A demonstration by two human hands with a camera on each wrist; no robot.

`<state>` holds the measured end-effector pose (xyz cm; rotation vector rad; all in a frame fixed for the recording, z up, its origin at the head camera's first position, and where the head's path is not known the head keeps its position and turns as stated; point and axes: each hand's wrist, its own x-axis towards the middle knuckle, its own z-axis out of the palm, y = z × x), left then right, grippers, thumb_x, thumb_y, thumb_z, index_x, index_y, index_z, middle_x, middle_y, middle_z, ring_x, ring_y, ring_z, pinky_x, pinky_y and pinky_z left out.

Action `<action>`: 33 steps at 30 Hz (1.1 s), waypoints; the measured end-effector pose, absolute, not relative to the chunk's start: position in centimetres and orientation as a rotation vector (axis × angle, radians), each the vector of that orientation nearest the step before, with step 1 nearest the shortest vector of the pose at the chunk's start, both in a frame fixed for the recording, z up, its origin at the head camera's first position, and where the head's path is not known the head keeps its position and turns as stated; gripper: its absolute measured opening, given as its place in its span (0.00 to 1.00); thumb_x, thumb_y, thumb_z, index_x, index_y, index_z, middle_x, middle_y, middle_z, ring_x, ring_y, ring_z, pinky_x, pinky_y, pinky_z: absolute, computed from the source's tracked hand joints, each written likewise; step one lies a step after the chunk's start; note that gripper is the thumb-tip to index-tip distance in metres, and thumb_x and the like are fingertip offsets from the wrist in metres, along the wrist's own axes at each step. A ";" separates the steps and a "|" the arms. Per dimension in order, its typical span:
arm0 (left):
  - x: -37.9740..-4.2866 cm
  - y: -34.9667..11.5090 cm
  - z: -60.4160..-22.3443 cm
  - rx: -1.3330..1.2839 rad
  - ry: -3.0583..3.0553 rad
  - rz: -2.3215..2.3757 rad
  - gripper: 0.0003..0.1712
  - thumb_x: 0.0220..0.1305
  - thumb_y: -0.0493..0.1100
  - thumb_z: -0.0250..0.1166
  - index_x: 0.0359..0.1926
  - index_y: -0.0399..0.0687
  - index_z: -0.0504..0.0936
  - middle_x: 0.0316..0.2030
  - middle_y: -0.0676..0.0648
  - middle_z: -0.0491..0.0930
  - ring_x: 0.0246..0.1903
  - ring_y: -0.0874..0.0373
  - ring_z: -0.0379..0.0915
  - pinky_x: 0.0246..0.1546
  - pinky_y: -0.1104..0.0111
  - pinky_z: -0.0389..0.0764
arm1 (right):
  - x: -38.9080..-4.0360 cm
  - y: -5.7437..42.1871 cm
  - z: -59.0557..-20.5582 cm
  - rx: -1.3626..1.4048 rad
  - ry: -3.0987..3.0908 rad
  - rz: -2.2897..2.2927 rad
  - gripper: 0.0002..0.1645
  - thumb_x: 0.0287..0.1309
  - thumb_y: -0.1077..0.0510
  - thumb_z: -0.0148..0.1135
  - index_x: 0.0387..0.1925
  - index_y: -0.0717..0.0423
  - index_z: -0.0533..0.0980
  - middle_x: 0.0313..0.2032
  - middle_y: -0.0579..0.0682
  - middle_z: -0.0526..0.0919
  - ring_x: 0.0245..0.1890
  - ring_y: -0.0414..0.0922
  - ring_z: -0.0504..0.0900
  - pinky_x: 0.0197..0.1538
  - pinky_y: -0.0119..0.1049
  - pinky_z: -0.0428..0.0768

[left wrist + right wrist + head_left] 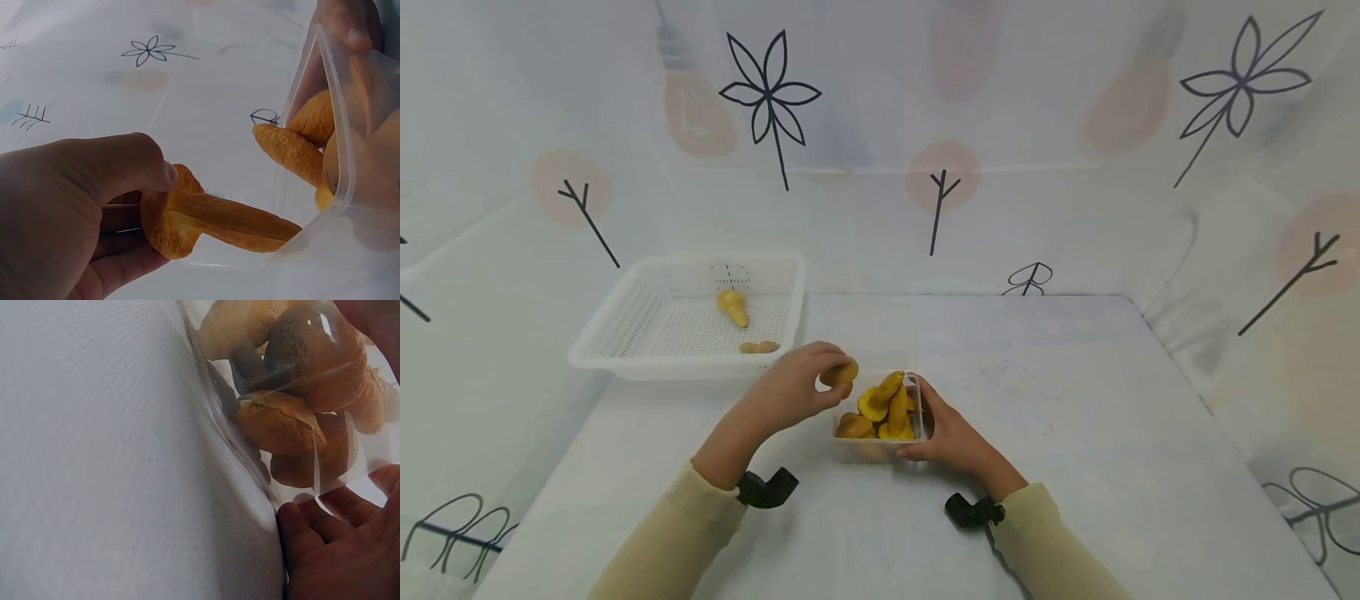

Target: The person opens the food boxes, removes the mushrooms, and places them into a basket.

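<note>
Between thumb and fingers my left hand (pixel 796 382) pinches a yellow mushroom (pixel 234 220) by its cap. Its stem points toward a clear plastic box (pixel 853 453), whose wall lies very near the stem tip in the left wrist view. Several yellow mushrooms (pixel 897 408) fill the box, some leaning above its rim. On the box's right side, my right hand (pixel 953 435) holds the wall, thumb at the front and fingers farther back. The right wrist view shows mushrooms (pixel 281 422) through the clear plastic, with fingers (pixel 300 534) against the box.
A white perforated basket (pixel 681 367) stands at the back left, with a mushroom (pixel 732 307) and more yellow pieces (pixel 759 347) inside. White patterned cloth (pixel 865 233) rises behind the white table (pixel 1075 433). Dark wrist cameras (pixel 767 488) sit on both wrists.
</note>
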<state>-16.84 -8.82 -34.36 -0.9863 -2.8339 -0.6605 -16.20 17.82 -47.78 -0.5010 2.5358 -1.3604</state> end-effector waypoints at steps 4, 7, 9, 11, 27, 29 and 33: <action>-17.0 -9.2 -34.3 -0.969 -2.802 -0.698 0.19 0.58 0.41 0.69 0.51 0.46 0.83 0.49 0.50 0.81 0.43 0.58 0.77 0.48 0.64 0.82 | -16.2 17.8 -47.8 -0.505 2.539 -1.359 0.74 0.37 0.37 0.78 0.76 0.35 0.39 0.76 0.47 0.51 0.75 0.50 0.55 0.75 0.54 0.53; -17.1 -9.5 -34.1 -0.951 -2.783 -0.726 0.18 0.58 0.40 0.69 0.51 0.46 0.83 0.48 0.50 0.81 0.41 0.59 0.76 0.47 0.64 0.83 | -16.2 17.7 -47.8 -0.503 2.538 -1.362 0.74 0.37 0.37 0.78 0.76 0.35 0.39 0.76 0.47 0.52 0.74 0.50 0.55 0.75 0.54 0.54; -17.1 -9.7 -34.1 -0.943 -2.767 -0.731 0.18 0.58 0.40 0.69 0.50 0.47 0.83 0.48 0.51 0.81 0.40 0.60 0.76 0.46 0.65 0.83 | -16.2 17.7 -47.8 -0.501 2.537 -1.366 0.74 0.36 0.37 0.78 0.76 0.34 0.39 0.76 0.47 0.52 0.74 0.50 0.55 0.74 0.54 0.54; -17.1 -9.9 -34.0 -0.934 -2.752 -0.733 0.17 0.58 0.40 0.69 0.50 0.47 0.83 0.48 0.51 0.81 0.40 0.60 0.75 0.45 0.65 0.82 | -16.2 17.7 -47.8 -0.501 2.539 -1.368 0.74 0.36 0.37 0.78 0.76 0.34 0.39 0.76 0.47 0.51 0.75 0.50 0.54 0.74 0.55 0.53; -17.6 -12.4 -32.9 -0.804 -2.713 -0.751 0.19 0.60 0.42 0.68 0.52 0.46 0.82 0.50 0.49 0.82 0.45 0.55 0.78 0.50 0.61 0.82 | -15.9 17.6 -47.6 -0.474 2.550 -1.347 0.74 0.36 0.36 0.78 0.76 0.34 0.39 0.76 0.48 0.49 0.75 0.50 0.52 0.74 0.55 0.53; -17.8 -12.8 -33.0 -0.812 -2.675 -0.760 0.17 0.60 0.41 0.68 0.51 0.46 0.82 0.49 0.49 0.82 0.43 0.56 0.77 0.48 0.60 0.82 | -15.9 17.6 -47.6 -0.469 2.551 -1.346 0.74 0.36 0.36 0.78 0.76 0.34 0.39 0.76 0.48 0.49 0.75 0.50 0.52 0.74 0.55 0.53; -18.3 -13.7 -33.2 -0.804 -2.636 -0.772 0.16 0.61 0.41 0.67 0.51 0.47 0.82 0.49 0.48 0.82 0.40 0.56 0.77 0.47 0.58 0.82 | -15.9 17.5 -47.7 -0.470 2.554 -1.347 0.73 0.36 0.37 0.78 0.76 0.34 0.40 0.76 0.49 0.50 0.75 0.51 0.53 0.74 0.55 0.54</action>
